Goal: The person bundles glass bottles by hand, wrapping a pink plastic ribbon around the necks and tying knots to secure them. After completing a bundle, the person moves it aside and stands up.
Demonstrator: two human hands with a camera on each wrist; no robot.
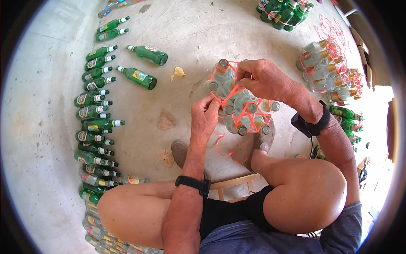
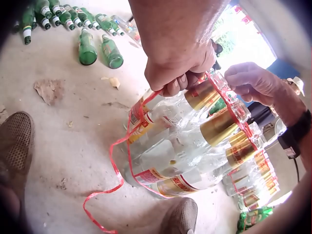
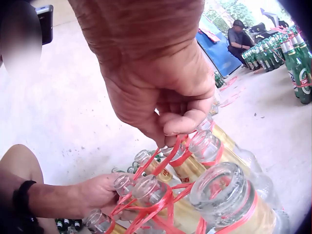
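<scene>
A cluster of clear glass bottles (image 1: 222,77) with gold neck labels stands upright on the floor before me. Red plastic string (image 1: 231,95) criss-crosses among the bottle necks. At the cluster's left side, my left hand (image 1: 205,115) pinches the string beside a neck. My right hand (image 1: 265,79), over the far right side, pinches a strand between thumb and curled fingers; the right wrist view shows the strand (image 3: 163,163) running from those fingertips down among the bottle mouths. A loose string tail (image 2: 115,168) trails from the left hand's side to the floor.
Many green bottles (image 1: 91,112) lie in a long row at the left, with two more green bottles (image 1: 146,55) nearby. Tied clear bottles (image 1: 317,63) and a tied green bundle (image 1: 284,16) stand to the right. My shoes (image 1: 179,153) flank the cluster. Another person (image 3: 238,41) sits farther off.
</scene>
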